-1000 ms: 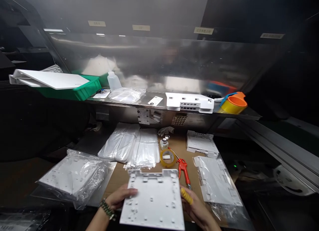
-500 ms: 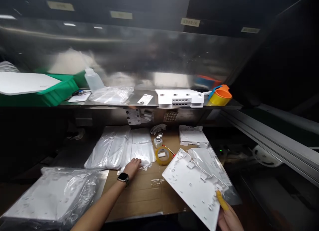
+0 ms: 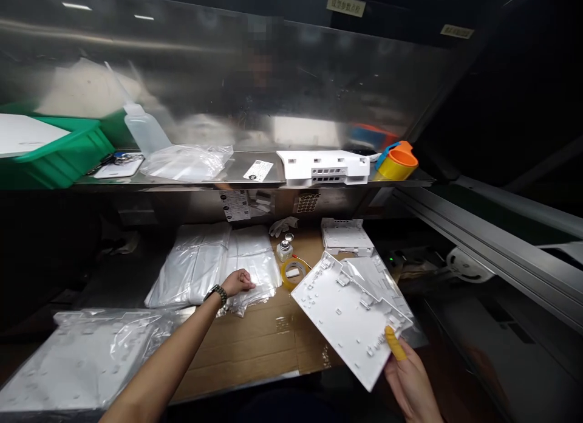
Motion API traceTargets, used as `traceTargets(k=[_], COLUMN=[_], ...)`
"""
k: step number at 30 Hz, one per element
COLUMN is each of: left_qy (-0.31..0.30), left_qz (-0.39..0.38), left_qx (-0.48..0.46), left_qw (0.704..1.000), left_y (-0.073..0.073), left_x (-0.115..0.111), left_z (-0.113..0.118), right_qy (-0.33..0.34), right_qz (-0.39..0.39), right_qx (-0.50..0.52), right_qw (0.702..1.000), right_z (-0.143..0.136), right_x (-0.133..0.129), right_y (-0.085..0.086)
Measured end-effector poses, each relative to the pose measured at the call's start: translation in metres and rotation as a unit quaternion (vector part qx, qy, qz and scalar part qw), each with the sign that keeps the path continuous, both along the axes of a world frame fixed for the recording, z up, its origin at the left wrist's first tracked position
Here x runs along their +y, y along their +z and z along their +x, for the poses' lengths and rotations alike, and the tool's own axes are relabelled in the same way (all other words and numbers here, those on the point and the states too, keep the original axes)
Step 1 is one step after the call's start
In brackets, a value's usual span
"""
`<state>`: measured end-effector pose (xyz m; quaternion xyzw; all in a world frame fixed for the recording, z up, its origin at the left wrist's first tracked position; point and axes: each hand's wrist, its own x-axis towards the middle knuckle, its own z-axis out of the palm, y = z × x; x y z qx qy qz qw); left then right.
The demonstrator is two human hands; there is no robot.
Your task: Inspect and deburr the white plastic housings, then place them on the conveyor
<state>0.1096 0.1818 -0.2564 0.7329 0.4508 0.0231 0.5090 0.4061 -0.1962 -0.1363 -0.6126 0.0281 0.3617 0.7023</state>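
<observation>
My right hand (image 3: 407, 374) grips the lower right corner of a white plastic housing panel (image 3: 341, 313), its thumb in a yellow finger cot lying on top. The panel is tilted, with its clips and ribs facing up. My left hand (image 3: 238, 282), with a watch (image 3: 215, 293) on the wrist, is closed at the near part of a stack of clear plastic bags (image 3: 255, 256). Its fingers are curled in a pinch at the top bag. A second stack of clear bags (image 3: 189, 268) lies just left of it.
A bagged panel (image 3: 86, 356) lies at the lower left. Tape roll (image 3: 291, 281), pump bottle (image 3: 285, 248) and stacked white housings (image 3: 347, 236) stand behind the held panel. The metal shelf above carries a green bin (image 3: 68, 158), squeeze bottle (image 3: 144, 131) and another housing (image 3: 325, 168). A conveyor rail (image 3: 492, 228) runs right.
My left hand has curled its stretched fingers into a pinch and moved slightly back over the bags. The panel in my right hand has shifted a little up and left as the view turned.
</observation>
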Motion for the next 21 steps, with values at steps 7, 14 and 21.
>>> traceTargets(k=[7,14,21], left_qy=[0.015,-0.031,0.054], left_qz=[0.064,0.195,0.296], left_qx=[-0.021,0.000,0.043], left_qw=[0.998,0.980,0.953], left_y=[-0.008,0.012,0.046], left_x=[-0.003,-0.015,0.014], left_z=[0.003,0.010,0.011], right_qy=[0.126,0.220,0.234], right_qz=[-0.030,-0.043,-0.097], right_qx=[-0.197,-0.279,-0.335], right_qw=[0.972,0.934,0.907], right_z=[-0.089,-0.135,-0.133], right_x=[0.078,0.113,0.105], right_y=[-0.030,-0.048,-0.060])
